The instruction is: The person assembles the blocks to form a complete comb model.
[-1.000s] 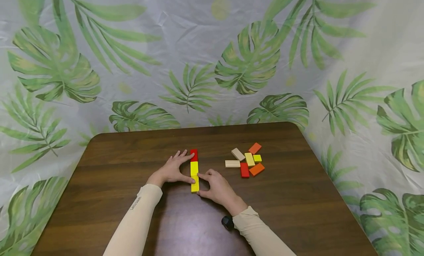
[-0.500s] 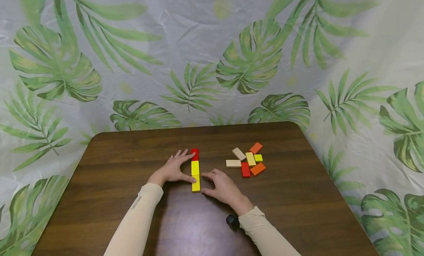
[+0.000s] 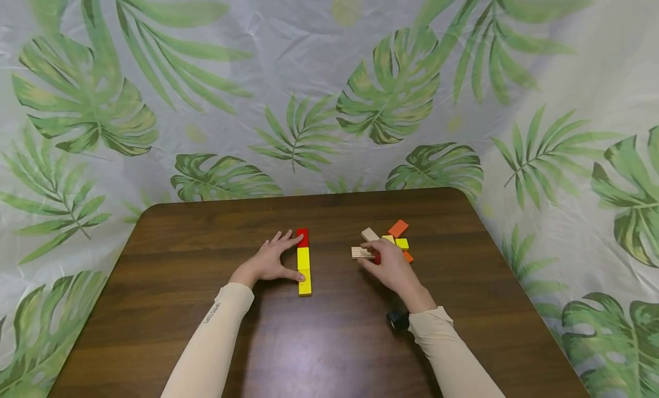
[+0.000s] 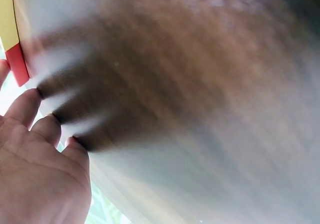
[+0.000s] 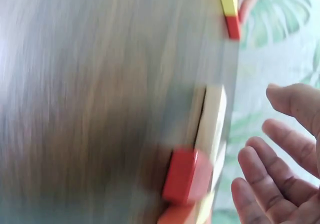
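A red block (image 3: 303, 237) and yellow blocks (image 3: 304, 258) lie end to end in a straight row on the table. My left hand (image 3: 264, 262) rests along the row's left side, its index finger at the red block and its thumb on the nearest yellow one (image 3: 305, 288). Over the loose blocks hovers my right hand (image 3: 395, 267), fingers apart and holding nothing. Beneath it are a ridged pale wooden block (image 3: 360, 253) and a red block (image 5: 186, 176), which the hand mostly covers in the head view.
Around the right hand lie another pale wooden block (image 3: 369, 234), a cream block (image 3: 388, 238), a small yellow block (image 3: 402, 244) and orange blocks (image 3: 399, 228). The dark wooden table (image 3: 206, 226) ends at a leaf-patterned cloth (image 3: 309, 72) behind.
My right hand has left the near end of the row and moved right, to above the loose blocks. The left hand stays at the row.
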A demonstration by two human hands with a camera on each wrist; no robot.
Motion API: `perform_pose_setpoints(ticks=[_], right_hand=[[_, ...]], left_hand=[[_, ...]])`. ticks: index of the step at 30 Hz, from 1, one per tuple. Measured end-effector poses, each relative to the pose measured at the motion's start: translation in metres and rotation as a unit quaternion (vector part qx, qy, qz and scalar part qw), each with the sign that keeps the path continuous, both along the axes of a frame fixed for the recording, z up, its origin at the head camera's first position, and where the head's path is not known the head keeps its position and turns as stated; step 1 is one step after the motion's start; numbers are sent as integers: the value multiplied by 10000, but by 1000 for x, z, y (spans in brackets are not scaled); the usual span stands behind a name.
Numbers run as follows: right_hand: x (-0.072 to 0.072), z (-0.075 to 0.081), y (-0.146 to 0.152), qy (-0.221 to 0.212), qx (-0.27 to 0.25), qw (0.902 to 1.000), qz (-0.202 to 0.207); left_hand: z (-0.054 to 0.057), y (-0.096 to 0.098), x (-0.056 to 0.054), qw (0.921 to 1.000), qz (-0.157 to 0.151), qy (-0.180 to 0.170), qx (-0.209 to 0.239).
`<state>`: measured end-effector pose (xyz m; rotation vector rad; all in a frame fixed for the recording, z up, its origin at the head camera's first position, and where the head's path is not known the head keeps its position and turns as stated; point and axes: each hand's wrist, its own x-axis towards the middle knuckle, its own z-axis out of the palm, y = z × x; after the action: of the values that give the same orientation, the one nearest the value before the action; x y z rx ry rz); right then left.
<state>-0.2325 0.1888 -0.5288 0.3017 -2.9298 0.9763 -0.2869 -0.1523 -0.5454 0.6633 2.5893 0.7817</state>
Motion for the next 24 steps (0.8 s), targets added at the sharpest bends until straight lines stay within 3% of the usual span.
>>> perform_pose_setpoints(ticks=[6, 13, 24], right_hand=[[-9, 0, 34, 31, -216, 9976, -664], [-16, -8, 63, -267, -379, 9879, -1478], [-23, -21, 81, -576, -566, 9803, -1803]], left_hand=[[1, 0, 0, 10000, 18, -27, -19], [0, 0, -1, 10000, -4, -40, -20], [0, 0, -3, 10000, -10, -58, -47]])
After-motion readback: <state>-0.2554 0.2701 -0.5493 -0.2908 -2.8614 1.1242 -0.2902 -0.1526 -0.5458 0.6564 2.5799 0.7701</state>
